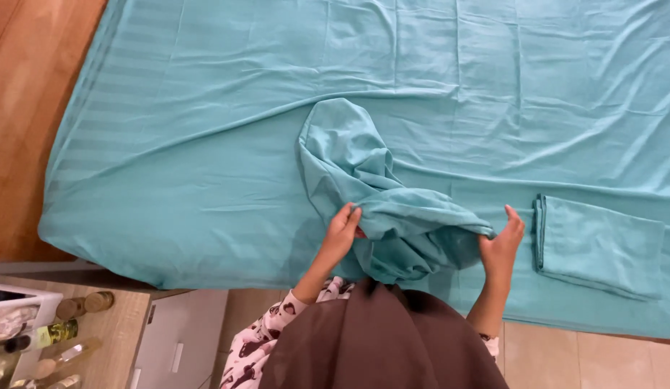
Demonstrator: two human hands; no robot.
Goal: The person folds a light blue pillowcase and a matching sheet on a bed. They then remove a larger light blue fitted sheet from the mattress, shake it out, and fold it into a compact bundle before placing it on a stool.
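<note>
One loose teal pillowcase [378, 194] is what we hold, bunched and lifted just above the near edge of the bed, its closed end draping away from us onto the teal bedsheet [205, 144]. We judge it light, soft and entirely limp: it will sag wherever we do not support it, and the smooth weave looks a little slippery, so a pinch at the hem should serve better than a flat palm. Our left hand [340, 234] is closed on the open edge, fingers curled over the fabric. Our right hand [502, 246] pinches the opposite side of that edge between thumb and fingers, the thumb raised. Holding at the two corners of the opening seems the surest way to keep it spread. Just to the right lies a folded pillowcase [601, 248] of the same colour, flat on the sheet and apart from our hands. At lower left a wooden side table [118, 331] carries several bottles [54, 335].
</note>
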